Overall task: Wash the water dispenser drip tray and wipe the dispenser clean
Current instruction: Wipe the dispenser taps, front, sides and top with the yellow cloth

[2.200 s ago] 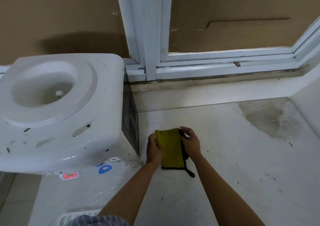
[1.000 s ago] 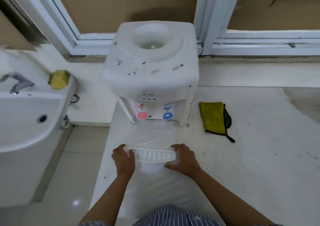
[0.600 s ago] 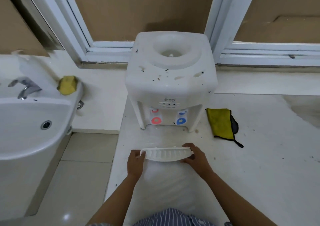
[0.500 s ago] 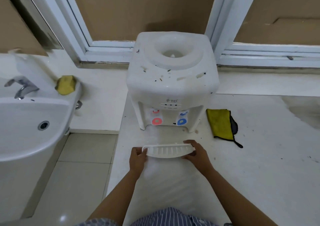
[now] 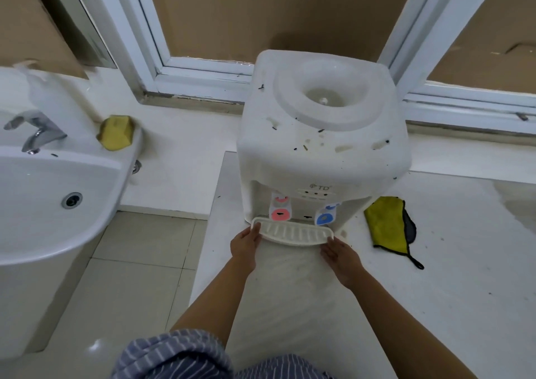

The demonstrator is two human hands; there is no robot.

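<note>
A white water dispenser (image 5: 322,143) stands on a white counter, its top speckled with dark bits. The white ribbed drip tray (image 5: 294,233) sits against the dispenser's base, just under the red tap (image 5: 280,213) and blue tap (image 5: 324,218). My left hand (image 5: 245,245) grips the tray's left end, thumb over the rim. My right hand (image 5: 340,255) presses its fingers against the tray's right end. A folded yellow cloth (image 5: 387,224) with a dark edge lies on the counter right of the dispenser.
A white sink (image 5: 43,204) with a chrome tap (image 5: 33,132) stands at the left, a yellow sponge (image 5: 116,132) on its rim. Tiled floor lies between sink and counter. A window frame (image 5: 185,71) runs behind. The counter (image 5: 464,262) stretches right.
The yellow cloth was put down beside the dispenser. Both hands took the drip tray and moved it away from me, up to the dispenser's base under the taps.
</note>
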